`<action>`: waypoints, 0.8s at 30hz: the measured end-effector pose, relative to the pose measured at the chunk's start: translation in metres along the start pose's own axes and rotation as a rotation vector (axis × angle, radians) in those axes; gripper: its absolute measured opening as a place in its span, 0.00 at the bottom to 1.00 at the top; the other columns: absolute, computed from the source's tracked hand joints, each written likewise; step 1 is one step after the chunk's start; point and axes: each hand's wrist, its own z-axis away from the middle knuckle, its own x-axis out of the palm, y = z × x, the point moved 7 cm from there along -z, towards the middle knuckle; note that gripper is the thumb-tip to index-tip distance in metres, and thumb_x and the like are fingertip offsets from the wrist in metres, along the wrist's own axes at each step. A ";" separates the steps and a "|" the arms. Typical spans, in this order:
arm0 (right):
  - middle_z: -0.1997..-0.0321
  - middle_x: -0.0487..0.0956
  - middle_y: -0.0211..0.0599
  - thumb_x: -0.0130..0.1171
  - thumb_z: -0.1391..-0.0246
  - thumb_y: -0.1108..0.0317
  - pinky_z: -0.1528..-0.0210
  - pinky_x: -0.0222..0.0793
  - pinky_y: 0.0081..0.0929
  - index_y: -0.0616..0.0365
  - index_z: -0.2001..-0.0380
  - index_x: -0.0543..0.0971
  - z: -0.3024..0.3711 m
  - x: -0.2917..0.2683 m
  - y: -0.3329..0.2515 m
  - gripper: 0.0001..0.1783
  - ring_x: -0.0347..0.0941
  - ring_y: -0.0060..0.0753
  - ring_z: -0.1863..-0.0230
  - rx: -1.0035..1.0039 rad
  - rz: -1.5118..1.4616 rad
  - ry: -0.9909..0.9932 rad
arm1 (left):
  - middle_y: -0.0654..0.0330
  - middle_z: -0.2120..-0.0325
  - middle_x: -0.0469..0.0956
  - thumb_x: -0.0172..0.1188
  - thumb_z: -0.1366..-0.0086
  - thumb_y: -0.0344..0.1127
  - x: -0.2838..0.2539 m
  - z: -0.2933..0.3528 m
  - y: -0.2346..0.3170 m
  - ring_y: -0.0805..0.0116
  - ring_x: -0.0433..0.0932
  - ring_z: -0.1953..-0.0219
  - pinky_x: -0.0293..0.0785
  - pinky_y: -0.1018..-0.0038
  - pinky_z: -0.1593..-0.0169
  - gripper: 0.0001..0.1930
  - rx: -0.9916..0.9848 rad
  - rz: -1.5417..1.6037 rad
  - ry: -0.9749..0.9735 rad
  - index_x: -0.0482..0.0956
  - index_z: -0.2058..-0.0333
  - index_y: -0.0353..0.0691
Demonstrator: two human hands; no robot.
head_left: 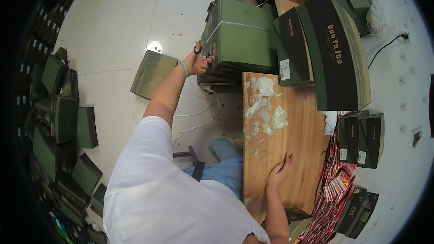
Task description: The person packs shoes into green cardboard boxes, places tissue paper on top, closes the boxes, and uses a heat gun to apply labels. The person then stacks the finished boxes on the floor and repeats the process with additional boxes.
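My left hand (197, 64) reaches out to the near left side of a stack of green boxes (251, 40). A white strap (242, 25) runs round the stack. A small black-handled tool that looks like scissors (197, 50) is in this hand, with the thumb at its loop; its blades are hard to make out against the strap. My right hand (280, 171) rests on the wooden tabletop (298, 140), fingers stretched out, holding nothing. Scraps of torn whitish paper or tape (266, 104) stick to the tabletop's far left part.
More dark green boxes (339, 54) stand at the table's far right. Piled boxes (63, 117) line the left floor, and one olive box (154, 74) lies near my left forearm. Loose white strapping (194, 124) trails on the floor. Red printed packets (332, 190) heap beside the table.
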 end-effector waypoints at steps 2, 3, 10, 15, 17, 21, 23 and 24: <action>0.33 0.61 0.60 0.42 0.39 0.74 0.31 0.50 0.46 0.64 0.41 0.68 0.000 0.001 0.001 0.23 0.55 0.60 0.31 0.004 -0.002 0.000 | 0.72 0.76 0.72 0.56 0.58 0.82 -0.006 -0.006 0.007 0.78 0.62 0.81 0.52 0.80 0.76 0.47 0.041 0.032 0.031 0.74 0.58 0.40; 0.33 0.61 0.60 0.42 0.39 0.74 0.31 0.50 0.46 0.64 0.41 0.68 0.001 0.001 0.001 0.23 0.55 0.60 0.31 0.000 -0.001 0.002 | 0.72 0.76 0.72 0.56 0.58 0.81 -0.010 -0.011 0.009 0.78 0.62 0.81 0.52 0.80 0.76 0.46 0.047 0.022 0.021 0.74 0.58 0.40; 0.33 0.61 0.60 0.42 0.41 0.75 0.31 0.49 0.48 0.63 0.41 0.68 -0.002 0.001 0.001 0.24 0.55 0.61 0.32 0.006 -0.007 -0.004 | 0.74 0.77 0.71 0.56 0.54 0.78 -0.030 -0.037 0.018 0.80 0.59 0.83 0.50 0.81 0.79 0.42 0.100 0.028 0.028 0.74 0.60 0.41; 0.33 0.62 0.61 0.42 0.41 0.74 0.32 0.49 0.48 0.63 0.41 0.68 -0.001 0.000 -0.001 0.24 0.55 0.61 0.32 0.002 0.029 -0.009 | 0.75 0.80 0.70 0.56 0.53 0.78 -0.038 -0.043 0.030 0.85 0.54 0.87 0.45 0.84 0.83 0.39 0.139 -0.116 0.174 0.75 0.63 0.43; 0.34 0.62 0.61 0.42 0.41 0.74 0.32 0.49 0.48 0.63 0.41 0.68 -0.002 0.000 0.000 0.24 0.55 0.61 0.32 -0.010 0.046 -0.011 | 0.76 0.81 0.70 0.56 0.52 0.78 -0.045 -0.048 0.042 0.86 0.52 0.89 0.43 0.85 0.85 0.38 0.078 -0.231 0.248 0.75 0.65 0.44; 0.34 0.62 0.61 0.43 0.42 0.74 0.32 0.50 0.48 0.64 0.41 0.68 -0.002 0.001 -0.001 0.24 0.56 0.61 0.33 -0.011 0.053 -0.009 | 0.78 0.84 0.68 0.61 0.51 0.74 -0.053 -0.051 0.042 0.86 0.50 0.89 0.43 0.85 0.86 0.34 0.077 -0.279 0.435 0.75 0.67 0.46; 0.34 0.62 0.61 0.42 0.42 0.74 0.33 0.50 0.47 0.64 0.41 0.68 -0.004 -0.001 -0.002 0.24 0.57 0.61 0.33 -0.022 0.055 -0.007 | 0.80 0.86 0.66 0.63 0.52 0.73 -0.059 -0.051 0.040 0.85 0.49 0.89 0.42 0.84 0.85 0.31 0.102 -0.270 0.494 0.74 0.69 0.48; 0.34 0.63 0.60 0.42 0.41 0.75 0.33 0.51 0.46 0.64 0.41 0.68 -0.005 -0.002 -0.003 0.23 0.57 0.61 0.33 -0.034 0.056 -0.006 | 0.80 0.86 0.65 0.63 0.52 0.73 -0.061 -0.049 0.039 0.85 0.49 0.89 0.41 0.84 0.85 0.31 0.119 -0.295 0.516 0.73 0.70 0.49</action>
